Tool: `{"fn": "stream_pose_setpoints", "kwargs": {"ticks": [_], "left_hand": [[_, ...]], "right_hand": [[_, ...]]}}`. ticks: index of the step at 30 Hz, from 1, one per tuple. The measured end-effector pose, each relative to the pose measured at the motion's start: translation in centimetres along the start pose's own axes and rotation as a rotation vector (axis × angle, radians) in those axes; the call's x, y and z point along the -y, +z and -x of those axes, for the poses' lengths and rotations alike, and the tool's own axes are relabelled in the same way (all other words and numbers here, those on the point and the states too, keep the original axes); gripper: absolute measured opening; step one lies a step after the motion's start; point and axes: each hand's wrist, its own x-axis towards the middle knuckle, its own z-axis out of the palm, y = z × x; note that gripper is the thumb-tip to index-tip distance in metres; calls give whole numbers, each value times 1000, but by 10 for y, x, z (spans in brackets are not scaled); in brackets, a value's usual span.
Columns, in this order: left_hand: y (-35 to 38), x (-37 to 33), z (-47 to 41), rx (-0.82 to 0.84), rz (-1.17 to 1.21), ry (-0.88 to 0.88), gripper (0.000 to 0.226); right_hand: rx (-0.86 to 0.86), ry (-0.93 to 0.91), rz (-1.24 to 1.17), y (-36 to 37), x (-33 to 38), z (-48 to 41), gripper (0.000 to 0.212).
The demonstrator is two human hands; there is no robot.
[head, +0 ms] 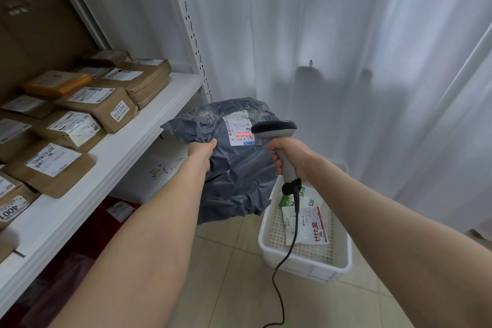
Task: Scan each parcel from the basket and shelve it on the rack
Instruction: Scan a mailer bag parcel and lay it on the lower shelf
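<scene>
Scanning stage, head view. The left hand (202, 152) holds the parcel (239, 184) in mid-air, its fingers bunched into a fold at the parcel's left edge. The right hand (291, 157) is wrapped round the handle of the scanner (274, 128), whose head hangs just over the label (238, 128); a red line falls across the label's barcode. The rack (127, 141) lies to the left of the parcel, on the left hand's side, so that hand is the nearer one for shelving. The parcel's long axis runs from the person outward, roughly along the shelf edge. It is a dark grey plastic mailer, soft, creased and sagging at its lower end. Brown parcels (98, 106) fill the shelf's rear; its front strip is bare. The basket (343, 266) stands on the floor below the right hand, holding packets (306, 224).
</scene>
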Motion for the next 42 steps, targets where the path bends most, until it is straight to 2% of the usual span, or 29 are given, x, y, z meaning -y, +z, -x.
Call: {"fn": "stream_pose_setpoints", "kwargs": {"ticks": [8, 15, 20, 25, 30, 34, 37, 39, 40, 42], "left_hand": [[-2, 4, 0, 0, -3, -36, 60], [-8, 11, 0, 18, 35, -58, 62], [-24, 28, 4, 102, 143, -137, 70], [-36, 57, 15, 209, 169, -262, 53], [-45, 98, 19, 238, 124, -385, 48], [-60, 124, 20, 270, 104, -466, 51], [-77, 139, 29, 437, -4, -541, 59], [-86, 153, 34, 531, -119, -567, 72], [-89, 159, 36, 550, -190, -580, 73], [-94, 172, 39, 521, -273, -591, 59]], "right_hand": [[-1, 14, 2, 1, -1, 1, 8], [-21, 32, -127, 1, -6, -4, 4], [-223, -36, -275, -3, -25, -16, 20], [-429, -69, -342, -18, -50, -35, 22], [-410, 21, -418, -26, -76, -50, 22], [-390, 132, -262, -20, -102, -65, 23], [-403, 142, -98, -12, -120, -80, 22], [-404, 140, -33, -6, -127, -87, 17], [-399, 137, -15, -2, -130, -90, 14], [-379, 132, 8, 7, -134, -95, 13]]}}
